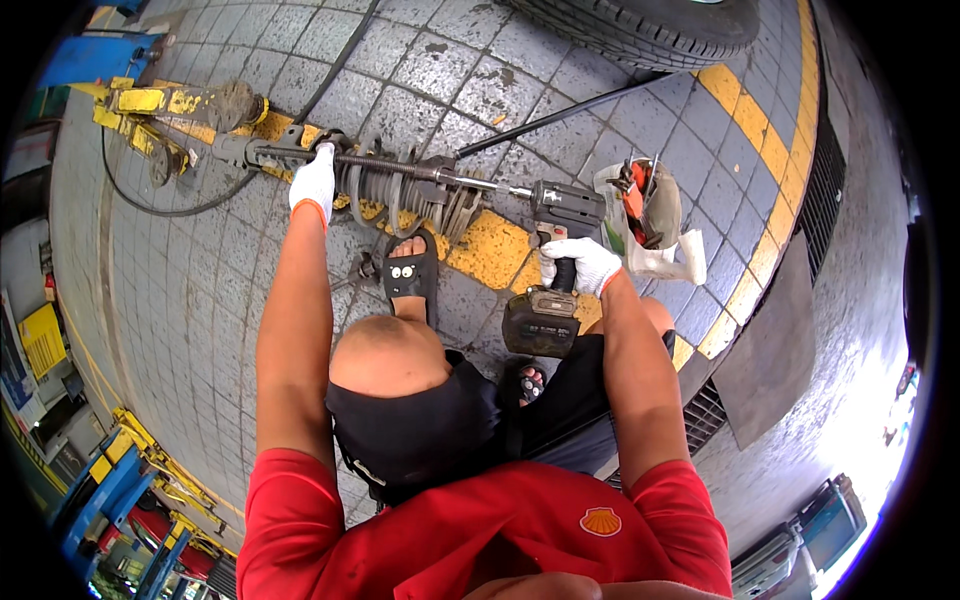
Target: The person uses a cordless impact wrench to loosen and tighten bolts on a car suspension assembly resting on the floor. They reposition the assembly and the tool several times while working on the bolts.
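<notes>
My left hand, in a white glove, grips the upper-left end of a strut assembly with a coil spring lying across the tiles, beside a long threaded rod of a spring compressor. My right hand, also gloved, holds the handle of a black cordless impact wrench with a battery at its base. A silver extension runs from the wrench to the rod's right end. Right of the wrench sits a pale open bag or bucket holding orange-handled tools.
A tyre lies at the top. Yellow jack or lift arms and black hoses are at upper left and centre. My sandalled feet are below the strut. A drain grate and metal plate line the right side.
</notes>
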A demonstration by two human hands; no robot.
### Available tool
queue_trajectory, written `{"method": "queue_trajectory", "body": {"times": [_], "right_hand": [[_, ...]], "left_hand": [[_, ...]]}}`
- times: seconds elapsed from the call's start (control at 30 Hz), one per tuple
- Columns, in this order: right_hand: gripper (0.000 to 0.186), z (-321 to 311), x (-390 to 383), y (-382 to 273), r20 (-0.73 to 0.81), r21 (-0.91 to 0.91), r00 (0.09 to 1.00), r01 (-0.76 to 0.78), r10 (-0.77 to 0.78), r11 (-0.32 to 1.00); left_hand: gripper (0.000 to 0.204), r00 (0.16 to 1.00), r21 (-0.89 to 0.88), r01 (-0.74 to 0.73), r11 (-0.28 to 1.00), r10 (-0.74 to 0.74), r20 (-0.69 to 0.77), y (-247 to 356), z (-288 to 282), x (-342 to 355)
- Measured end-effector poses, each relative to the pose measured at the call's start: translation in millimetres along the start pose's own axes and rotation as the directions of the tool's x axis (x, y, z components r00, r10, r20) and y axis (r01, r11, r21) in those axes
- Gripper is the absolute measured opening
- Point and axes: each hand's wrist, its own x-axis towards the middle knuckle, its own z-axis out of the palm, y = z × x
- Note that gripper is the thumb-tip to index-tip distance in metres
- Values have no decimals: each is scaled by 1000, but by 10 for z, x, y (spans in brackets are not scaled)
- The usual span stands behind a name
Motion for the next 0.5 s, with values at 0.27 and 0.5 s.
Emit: {"method": "queue_trajectory", "body": {"times": [0.27, 0.5], "right_hand": [[17, 26, 25, 37, 12, 23, 1000, 3, -4, 1000], [16, 128, 41, 50, -12, 22, 1000, 6, -6, 1000]], "left_hand": [[86, 998, 21, 41, 999, -41, 42, 272, -86, -364], [91, 999, 129, -25, 991, 28, -24, 235, -102, -369]]}}
